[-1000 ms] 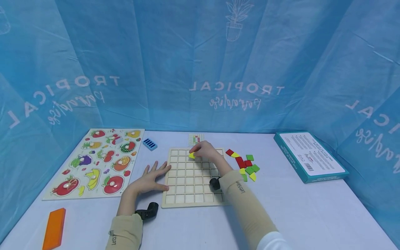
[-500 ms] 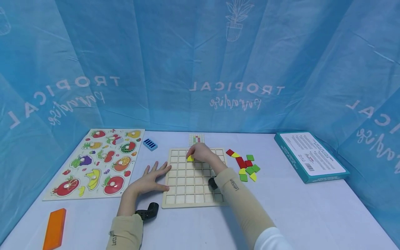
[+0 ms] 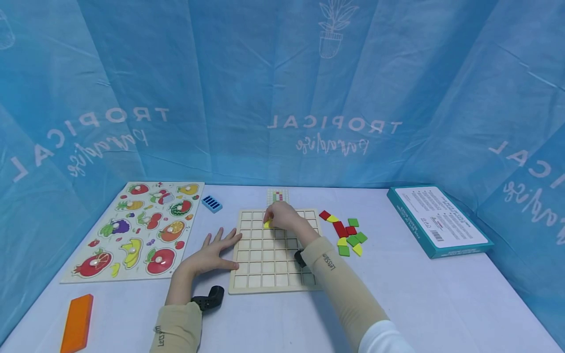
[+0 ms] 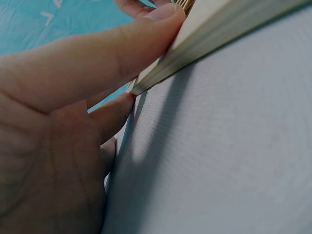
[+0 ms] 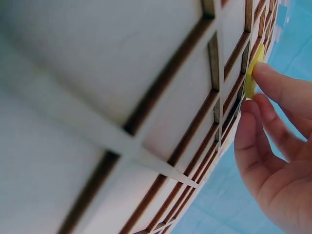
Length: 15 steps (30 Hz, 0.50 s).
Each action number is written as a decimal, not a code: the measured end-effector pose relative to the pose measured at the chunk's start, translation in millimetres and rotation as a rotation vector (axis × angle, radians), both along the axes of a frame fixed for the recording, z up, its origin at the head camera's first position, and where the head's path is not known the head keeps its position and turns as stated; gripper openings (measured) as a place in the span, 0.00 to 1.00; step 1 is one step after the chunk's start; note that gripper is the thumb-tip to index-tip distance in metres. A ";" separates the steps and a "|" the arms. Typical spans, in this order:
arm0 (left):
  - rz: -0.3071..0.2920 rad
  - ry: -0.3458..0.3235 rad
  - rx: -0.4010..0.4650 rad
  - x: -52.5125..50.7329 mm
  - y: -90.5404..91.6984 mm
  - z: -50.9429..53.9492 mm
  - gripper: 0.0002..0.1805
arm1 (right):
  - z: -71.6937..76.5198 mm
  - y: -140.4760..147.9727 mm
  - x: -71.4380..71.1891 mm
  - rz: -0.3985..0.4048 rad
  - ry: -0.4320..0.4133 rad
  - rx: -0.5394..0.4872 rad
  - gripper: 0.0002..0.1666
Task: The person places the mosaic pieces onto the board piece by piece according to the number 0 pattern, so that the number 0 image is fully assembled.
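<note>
Across the counter [image 3: 419, 304], work looks barely begun: no piece shows on the grid board [image 3: 268, 268] except one being held. The left hand [image 3: 209, 257], fingers spread, touches the board's left edge; the right hand [image 3: 284, 214] pinches that yellow piece [image 5: 250, 80] at the far left squares, hiding some. Loose pieces [image 3: 340, 229] on the right seem left to lay.

Around them are the fruit puzzle [image 3: 134, 275] at left, teal box [image 3: 439, 220] at right, orange block [image 3: 76, 322] near left, pattern card [image 3: 277, 194] just beyond the board and small blue rack [image 3: 212, 204]; none appears in the way.
</note>
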State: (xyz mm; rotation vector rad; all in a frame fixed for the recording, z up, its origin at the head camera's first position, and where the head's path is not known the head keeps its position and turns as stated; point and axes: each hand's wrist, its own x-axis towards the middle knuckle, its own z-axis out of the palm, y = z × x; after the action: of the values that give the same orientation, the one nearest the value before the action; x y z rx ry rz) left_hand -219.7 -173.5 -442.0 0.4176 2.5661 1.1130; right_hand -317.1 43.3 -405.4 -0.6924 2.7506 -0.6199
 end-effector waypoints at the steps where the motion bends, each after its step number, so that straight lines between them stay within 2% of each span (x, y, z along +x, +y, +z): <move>1: 0.000 -0.002 -0.002 0.1 0.1 -0.1 0.48 | 0.2 0.0 0.4 0.000 -0.001 0.005 0.08; 15: -0.003 -0.006 -0.001 -0.9 -0.5 -0.6 0.48 | 3.7 4.8 6.2 0.026 -0.021 -0.018 0.12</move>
State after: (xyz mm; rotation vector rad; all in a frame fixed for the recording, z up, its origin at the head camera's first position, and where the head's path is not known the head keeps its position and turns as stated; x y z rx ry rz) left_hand -220.5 -174.1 -442.6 0.4172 2.5603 1.1096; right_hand -310.9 48.1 -401.7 -0.7201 2.7161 -0.6430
